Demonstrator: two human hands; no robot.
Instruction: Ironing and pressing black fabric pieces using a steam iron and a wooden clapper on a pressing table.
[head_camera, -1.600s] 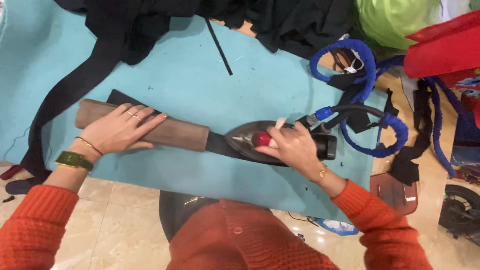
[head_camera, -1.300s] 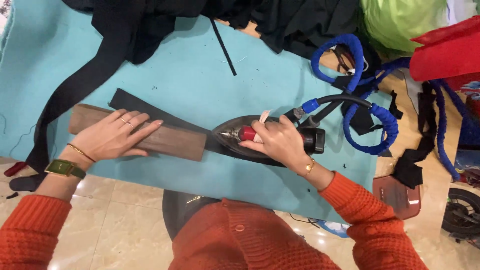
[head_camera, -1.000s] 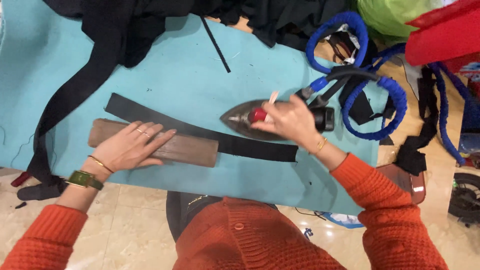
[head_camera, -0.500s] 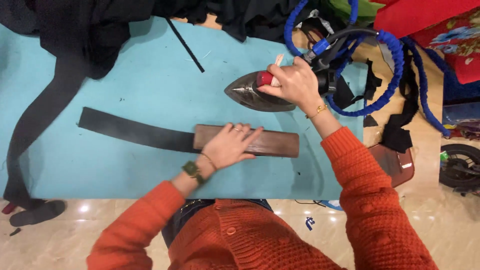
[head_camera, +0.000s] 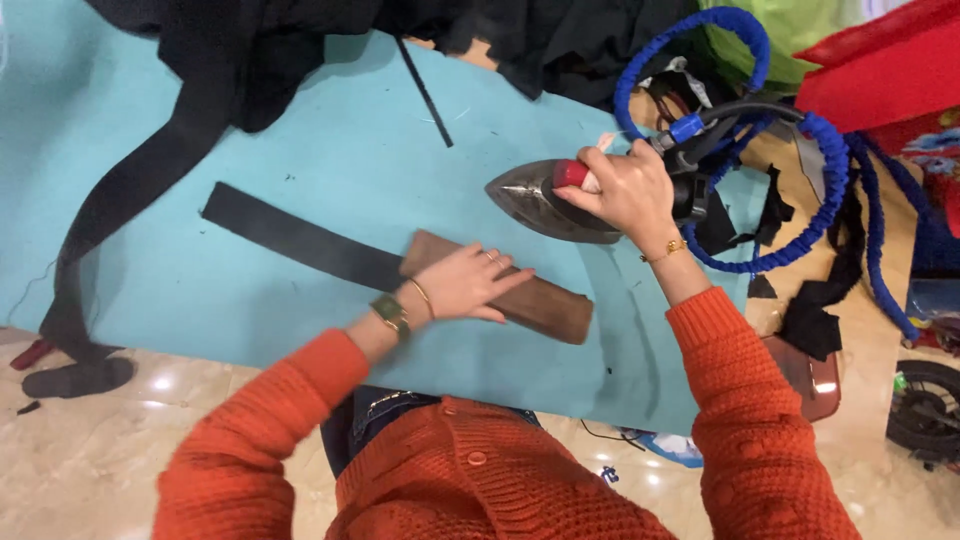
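Two hands work: the left hand (head_camera: 470, 283) lies open-fingered on the brown strip (head_camera: 500, 288), the right hand (head_camera: 622, 188) grips the iron (head_camera: 545, 198) just beyond.

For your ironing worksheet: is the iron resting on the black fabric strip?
No, the iron sits on the teal cloth, apart from the black strip.

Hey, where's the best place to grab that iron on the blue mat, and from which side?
Take the iron by its handle on top, coming from above and from the hose end, as the right hand does now. The soleplate lies flat on the mat with its pointed nose towards the left, and the blue hose leaves at the rear.
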